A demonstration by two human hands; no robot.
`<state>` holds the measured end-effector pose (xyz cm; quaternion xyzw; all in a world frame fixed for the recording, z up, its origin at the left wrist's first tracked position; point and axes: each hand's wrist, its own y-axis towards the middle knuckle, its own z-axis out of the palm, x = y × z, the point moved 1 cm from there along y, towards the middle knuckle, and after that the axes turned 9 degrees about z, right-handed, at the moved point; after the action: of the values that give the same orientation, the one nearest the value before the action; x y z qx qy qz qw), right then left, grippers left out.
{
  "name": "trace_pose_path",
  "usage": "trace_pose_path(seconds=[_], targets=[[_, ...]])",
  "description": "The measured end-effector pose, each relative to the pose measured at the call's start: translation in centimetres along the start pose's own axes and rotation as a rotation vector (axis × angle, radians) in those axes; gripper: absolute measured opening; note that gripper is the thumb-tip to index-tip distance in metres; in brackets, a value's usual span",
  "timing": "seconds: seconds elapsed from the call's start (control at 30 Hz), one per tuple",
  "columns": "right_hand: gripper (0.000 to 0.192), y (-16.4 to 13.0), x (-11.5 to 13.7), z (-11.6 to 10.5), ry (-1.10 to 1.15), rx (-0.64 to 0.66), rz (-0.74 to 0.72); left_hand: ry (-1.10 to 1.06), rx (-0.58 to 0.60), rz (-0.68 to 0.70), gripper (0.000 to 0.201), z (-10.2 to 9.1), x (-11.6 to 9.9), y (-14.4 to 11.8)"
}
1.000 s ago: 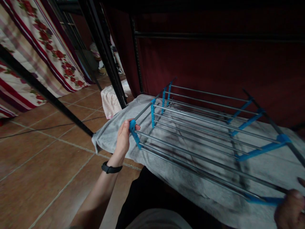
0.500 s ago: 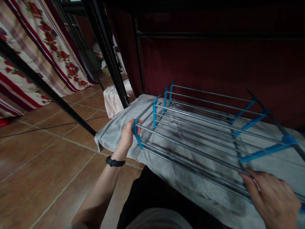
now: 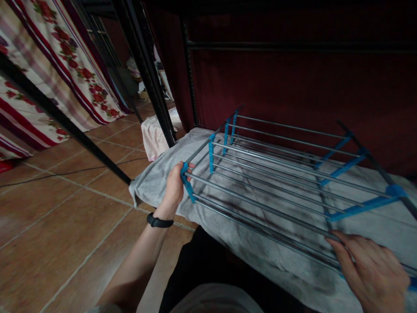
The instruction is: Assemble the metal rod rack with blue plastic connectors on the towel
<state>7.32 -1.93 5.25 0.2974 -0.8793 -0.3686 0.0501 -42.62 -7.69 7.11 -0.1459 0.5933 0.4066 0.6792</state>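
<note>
Dark red cloth [image 3: 286, 87] hangs behind a metal rack [image 3: 276, 161] stretching beyond the left hand [image 3: 176, 184], gripping the blue corner joint [image 3: 188, 188], and right hand [image 3: 369, 265], closed around the front rod [image 3: 260, 205].

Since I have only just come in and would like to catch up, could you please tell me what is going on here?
A person is holding a metal rack with both hands. The left hand is at the blue joint on its near left corner, and the right hand grips the near bar toward the right end. The rack is over a grey blanket, in front of a dark red cloth.
</note>
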Motion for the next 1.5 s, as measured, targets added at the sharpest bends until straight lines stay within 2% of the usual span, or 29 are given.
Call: trace_pose_path(seconds=[0.43, 0.67, 0.93, 1.3, 1.5], targets=[[0.020, 0.4, 0.1, -0.1, 0.020, -0.043, -0.042, 0.029, -0.001, 0.000, 0.037, 0.0, -0.2, -0.1], [0.022, 0.2, 0.0, -0.1, 0.016, 0.016, -0.008, 0.037, 0.006, -0.003, 0.040, 0.1, -0.4, -0.2], [0.014, 0.7, 0.5, -0.5, 0.020, -0.014, -0.031, 0.025, 0.017, -0.035, 0.040, -0.1, -0.3, -0.1], [0.022, 1.1, 0.4, -0.6, 0.010, -0.020, -0.071, 0.003, 0.026, -0.029, 0.040, -0.2, 0.0, -0.1], [0.016, 0.9, 0.3, -0.6, 0.027, -0.009, -0.052, 0.000, 0.013, -0.045, 0.039, -0.2, 0.0, 0.0]])
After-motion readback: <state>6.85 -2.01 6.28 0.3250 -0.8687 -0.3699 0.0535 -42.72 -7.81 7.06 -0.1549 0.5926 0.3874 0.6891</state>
